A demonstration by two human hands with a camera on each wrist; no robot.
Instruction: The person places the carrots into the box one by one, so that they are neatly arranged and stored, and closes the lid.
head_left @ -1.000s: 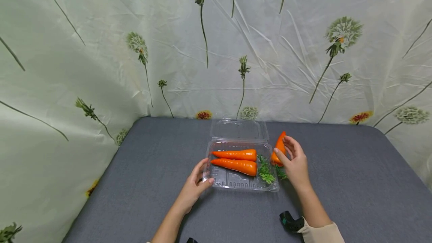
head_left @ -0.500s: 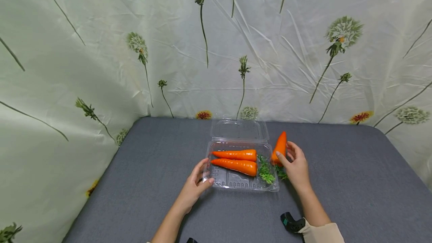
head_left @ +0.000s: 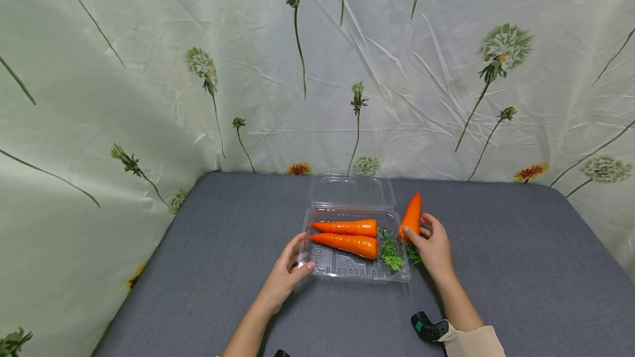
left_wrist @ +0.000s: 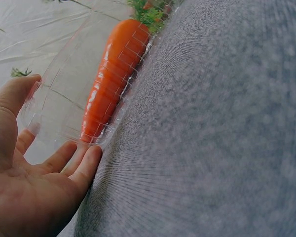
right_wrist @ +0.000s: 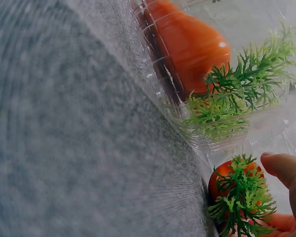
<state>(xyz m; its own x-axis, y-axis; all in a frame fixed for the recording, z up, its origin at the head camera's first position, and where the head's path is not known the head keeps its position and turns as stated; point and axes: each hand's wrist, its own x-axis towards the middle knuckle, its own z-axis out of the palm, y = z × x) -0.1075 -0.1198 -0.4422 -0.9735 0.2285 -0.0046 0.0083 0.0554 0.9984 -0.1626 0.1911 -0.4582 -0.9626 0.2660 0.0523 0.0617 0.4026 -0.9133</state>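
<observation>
A clear plastic clamshell box [head_left: 347,269] stands with its lid folded back. Two glossy orange carrots, the back one [head_left: 347,227] and the front one [head_left: 347,243], lie in it side by side, green tops to the right. My left hand [head_left: 285,274] holds the box's left end, thumb at the front corner and fingers along the side. Just right of the box lies a third carrot [head_left: 410,212], its tip pointing away. My right hand [head_left: 437,247] holds its thick end between thumb and fingers; its leafy top [right_wrist: 244,197] partly hides the fingers in the right wrist view.
The raised lid [head_left: 352,190] extends behind the box. The grey cloth-covered table [head_left: 238,219] ends at a pale flower-printed curtain [head_left: 397,98]. Close to my right wrist is a black strapped device [head_left: 428,326].
My right hand's fingers have slid down from the middle of the third carrot toward its thick end, uncovering more of it. The left hand and the box have stayed put.
</observation>
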